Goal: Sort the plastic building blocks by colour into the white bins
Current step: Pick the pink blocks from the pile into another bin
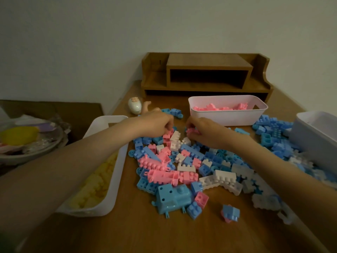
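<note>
Bench (127,230) of brown wood carried everything, with a wooden shelf unit (206,73) standing at its far edge against the wall. Three white bins sat around the work. The left bin (116,172) lay along the bench's left edge and held yellow blocks (94,185). The far bin (228,119) stood just before the shelf unit with pink blocks (218,107) in it. The right bin (313,139) stood at the right edge, its contents out of sight. Between them spread a loose pile of blocks (182,161) in blue, pink and white, thickest in blue beside the right bin. A large blue piece (173,198) with round holes lay at the pile's near edge. Both forearms reached in over the pile. The left hand (156,123) was at the pile's far end, its fingers (168,123) curled down and pinching a pink block (167,135) that touched a white one. The right hand (204,129), close beside it, had its fingers curled round a second pink block (191,131); whether that one was lifted or resting could not be told. A small egg-shaped object (135,106) lay beyond the left hand, near the wall
</note>
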{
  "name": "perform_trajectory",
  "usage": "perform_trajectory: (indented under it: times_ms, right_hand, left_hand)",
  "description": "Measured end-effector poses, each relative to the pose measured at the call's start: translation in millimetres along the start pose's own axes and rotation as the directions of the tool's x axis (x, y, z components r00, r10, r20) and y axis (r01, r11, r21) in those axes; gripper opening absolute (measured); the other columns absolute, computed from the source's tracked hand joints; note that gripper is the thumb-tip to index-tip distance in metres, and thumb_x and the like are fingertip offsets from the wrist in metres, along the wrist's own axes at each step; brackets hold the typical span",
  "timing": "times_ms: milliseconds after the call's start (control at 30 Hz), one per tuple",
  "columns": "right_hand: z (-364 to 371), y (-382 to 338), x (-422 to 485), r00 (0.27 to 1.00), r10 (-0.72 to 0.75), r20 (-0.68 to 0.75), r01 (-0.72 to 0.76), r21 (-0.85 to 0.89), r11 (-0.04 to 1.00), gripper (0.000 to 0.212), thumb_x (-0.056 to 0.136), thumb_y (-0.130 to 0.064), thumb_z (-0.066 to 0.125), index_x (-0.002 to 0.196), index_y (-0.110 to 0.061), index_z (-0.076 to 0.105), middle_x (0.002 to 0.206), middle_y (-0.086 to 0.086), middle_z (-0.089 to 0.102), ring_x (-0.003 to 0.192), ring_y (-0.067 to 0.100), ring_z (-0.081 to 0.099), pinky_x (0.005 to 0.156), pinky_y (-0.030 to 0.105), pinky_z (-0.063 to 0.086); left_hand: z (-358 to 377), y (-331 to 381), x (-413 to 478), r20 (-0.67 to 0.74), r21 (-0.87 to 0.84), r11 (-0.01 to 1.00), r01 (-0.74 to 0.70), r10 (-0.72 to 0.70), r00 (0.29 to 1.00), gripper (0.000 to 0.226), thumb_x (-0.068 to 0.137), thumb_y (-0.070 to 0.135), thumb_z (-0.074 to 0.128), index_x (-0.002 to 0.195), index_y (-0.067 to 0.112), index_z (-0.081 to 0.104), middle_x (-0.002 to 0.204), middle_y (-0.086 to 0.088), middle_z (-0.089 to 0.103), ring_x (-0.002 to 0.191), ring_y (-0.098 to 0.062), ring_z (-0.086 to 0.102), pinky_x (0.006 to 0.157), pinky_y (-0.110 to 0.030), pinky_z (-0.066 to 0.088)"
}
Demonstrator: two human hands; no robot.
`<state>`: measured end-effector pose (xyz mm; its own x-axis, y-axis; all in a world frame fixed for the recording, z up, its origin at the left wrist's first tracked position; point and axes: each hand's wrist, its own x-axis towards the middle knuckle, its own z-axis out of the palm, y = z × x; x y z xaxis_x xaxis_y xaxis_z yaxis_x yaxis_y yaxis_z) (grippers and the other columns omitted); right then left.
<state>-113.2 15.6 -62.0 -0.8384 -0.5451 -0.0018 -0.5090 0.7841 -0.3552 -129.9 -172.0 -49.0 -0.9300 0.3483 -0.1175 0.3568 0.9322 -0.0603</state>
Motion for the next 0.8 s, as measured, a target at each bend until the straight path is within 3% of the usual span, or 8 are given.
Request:
perform_trajectory:
  times_ms: [100, 167, 233, 333, 467, 667, 800]
  right_hand:
    - [2.9, -2.3, -1.3, 0.994, -0.099, -0.035, 0.099, 0.012, 0.995, 0.013, 0.097, -0.018, 0.043, 0.109, -0.012, 0.044, 0.091, 0.000, 0.049, 0.081, 0.018, 0.049, 0.065, 0.023, 0.040]
    - [4.9, -3.0, 0.0, 0.990, -0.137, -0.028, 0.137, 0.004, 0.991, 0.016, 0.098, -0.017, 0.040, 0.112, -0.012, 0.046, 0.089, -0.002, 0.047, 0.078, 0.014, 0.045, 0.061, 0.018, 0.035]
    - [6.9, -3.2, 1.6, 0.989, -0.146, -0.005, 0.146, -0.016, 0.989, 0.017, 0.099, -0.018, 0.039, 0.112, -0.013, 0.048, 0.096, 0.001, 0.051, 0.081, 0.015, 0.046, 0.064, 0.023, 0.034]
    - [8.4, -3.6, 2.9, 0.990, -0.143, 0.014, 0.143, -0.012, 0.990, 0.011, 0.098, -0.020, 0.041, 0.105, -0.016, 0.048, 0.098, 0.001, 0.053, 0.084, 0.018, 0.049, 0.070, 0.027, 0.038]
    - [7.4, -5.4, 0.2, 0.996, -0.093, 0.013, 0.093, 0.003, 0.996, 0.009, 0.096, -0.023, 0.048, 0.098, -0.017, 0.042, 0.082, -0.007, 0.046, 0.077, 0.017, 0.047, 0.060, 0.020, 0.035]
    - [6.0, -7.7, 1.1, 0.997, -0.075, 0.015, 0.075, 0.023, 0.997, 0.014, 0.096, -0.026, 0.048, 0.094, -0.015, 0.039, 0.078, -0.004, 0.046, 0.069, 0.017, 0.043, 0.056, 0.021, 0.034]
    - [6.0, -11.1, 4.4, 0.996, -0.087, -0.030, 0.087, 0.014, 0.996, 0.018, 0.097, -0.028, 0.046, 0.104, -0.012, 0.043, 0.086, 0.000, 0.049, 0.076, 0.019, 0.048, 0.059, 0.025, 0.034]
  left_hand:
    - [-0.5, -8.9, -1.9, 0.142, -0.035, 0.998, -0.057, 0.062, 0.988, 0.047, 0.088, 0.016, 0.049, 0.127, 0.042, 0.043, 0.118, 0.005, 0.056, 0.118, -0.020, 0.045, 0.108, -0.049, 0.021]
    - [-1.2, -11.0, -4.2, 0.198, -0.020, 0.998, -0.065, 0.068, 0.978, 0.053, 0.089, 0.027, 0.055, 0.136, 0.042, 0.035, 0.123, 0.004, 0.054, 0.118, -0.020, 0.045, 0.107, -0.049, 0.022]
    - [-1.2, -10.1, -6.5, 0.181, -0.008, 0.999, -0.045, 0.046, 0.982, 0.054, 0.088, 0.036, 0.058, 0.137, 0.037, 0.035, 0.124, 0.005, 0.054, 0.121, -0.019, 0.045, 0.109, -0.049, 0.016]
    - [0.7, -5.8, -7.4, 0.118, 0.015, 0.999, -0.030, 0.028, 0.993, 0.045, 0.090, 0.038, 0.057, 0.132, 0.033, 0.041, 0.116, 0.005, 0.057, 0.119, -0.019, 0.047, 0.109, -0.048, 0.009]
    - [1.6, -1.9, -7.7, 0.074, -0.009, 1.000, -0.021, 0.022, 0.997, 0.031, 0.091, 0.039, 0.055, 0.119, 0.029, 0.047, 0.099, 0.008, 0.056, 0.111, -0.018, 0.049, 0.109, -0.048, 0.005]
    - [3.1, -0.6, -8.0, 0.069, -0.032, 0.999, -0.025, 0.027, 0.997, 0.017, 0.088, 0.030, 0.056, 0.100, 0.031, 0.043, 0.096, 0.008, 0.053, 0.105, -0.016, 0.049, 0.106, -0.044, 0.010]
    - [2.0, -1.5, -8.5, 0.059, -0.043, 0.999, -0.009, 0.012, 0.998, 0.023, 0.086, 0.032, 0.057, 0.107, 0.029, 0.049, 0.106, 0.009, 0.055, 0.110, -0.015, 0.047, 0.105, -0.042, 0.013]
